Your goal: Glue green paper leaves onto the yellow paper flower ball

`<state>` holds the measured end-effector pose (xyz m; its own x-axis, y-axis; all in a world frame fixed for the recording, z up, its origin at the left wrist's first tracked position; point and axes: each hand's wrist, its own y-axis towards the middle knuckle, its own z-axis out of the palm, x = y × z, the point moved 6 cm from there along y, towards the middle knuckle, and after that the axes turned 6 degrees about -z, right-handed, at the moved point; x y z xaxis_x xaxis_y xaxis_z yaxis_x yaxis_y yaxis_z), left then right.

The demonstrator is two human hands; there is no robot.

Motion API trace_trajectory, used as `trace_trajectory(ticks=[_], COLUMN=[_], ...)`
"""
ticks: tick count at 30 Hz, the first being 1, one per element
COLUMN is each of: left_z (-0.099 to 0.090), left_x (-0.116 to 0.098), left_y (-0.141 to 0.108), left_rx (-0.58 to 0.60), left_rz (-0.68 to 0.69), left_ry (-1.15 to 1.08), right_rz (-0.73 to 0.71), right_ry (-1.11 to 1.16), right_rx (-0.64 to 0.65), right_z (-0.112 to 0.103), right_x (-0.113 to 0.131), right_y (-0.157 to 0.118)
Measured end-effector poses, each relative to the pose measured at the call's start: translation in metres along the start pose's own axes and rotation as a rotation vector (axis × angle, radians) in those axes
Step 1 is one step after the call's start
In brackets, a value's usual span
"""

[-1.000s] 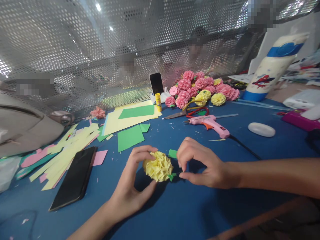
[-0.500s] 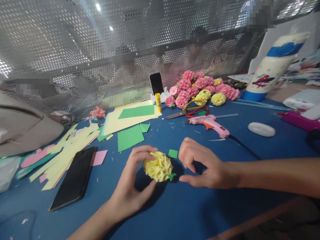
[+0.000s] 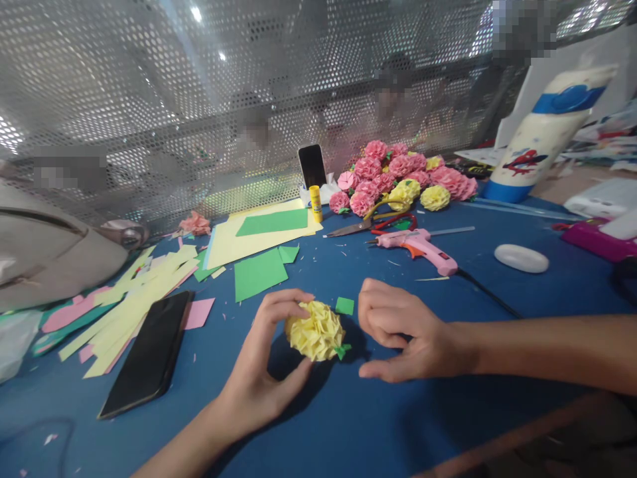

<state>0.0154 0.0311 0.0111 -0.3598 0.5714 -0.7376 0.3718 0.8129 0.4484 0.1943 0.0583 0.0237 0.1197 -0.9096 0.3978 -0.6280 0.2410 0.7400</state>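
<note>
Between the thumb and fingers of my left hand (image 3: 271,345) is a ball-shaped yellow folded-paper flower (image 3: 317,332), held just over the blue table. A small green paper leaf (image 3: 342,351) sticks out at the flower's lower right. My right hand (image 3: 403,332) hovers to the right of it, holding nothing; its fingers are curled and the thumb stands apart from them. A small green paper square (image 3: 345,306) lies on the table between the flower and my right hand.
Beyond my hands lie a pink glue gun (image 3: 423,249), scissors (image 3: 351,228), a glue stick (image 3: 315,204) and a heap of paper flowers (image 3: 383,179). Left are a phone (image 3: 146,355) and paper strips (image 3: 134,305). A bottle (image 3: 542,139) stands right, near a white oval object (image 3: 521,258).
My right hand has shifted very slightly, its fingers curling in a little more. My left hand and the yellow flower have stayed put.
</note>
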Motion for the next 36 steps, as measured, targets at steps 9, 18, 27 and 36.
trace_trajectory(ticks=[9,18,27,36], left_z=[0.000,-0.001,-0.001,-0.001], left_x=[0.001,0.001,0.000,0.000], left_y=[0.002,-0.001,0.000,0.001], left_rx=[-0.010,-0.004,-0.002,-0.010], left_rz=[0.015,0.009,-0.012,-0.005], left_ry=[0.021,0.015,-0.009,-0.003], right_rz=[-0.025,-0.039,-0.009,0.040], right_ry=[-0.035,-0.022,-0.026,-0.024], right_rx=[0.023,0.031,0.121,0.216], right_z=[0.001,0.003,0.011,0.015], right_x=[0.001,0.003,-0.002,-0.004], right_y=[-0.001,0.000,-0.002,-0.004])
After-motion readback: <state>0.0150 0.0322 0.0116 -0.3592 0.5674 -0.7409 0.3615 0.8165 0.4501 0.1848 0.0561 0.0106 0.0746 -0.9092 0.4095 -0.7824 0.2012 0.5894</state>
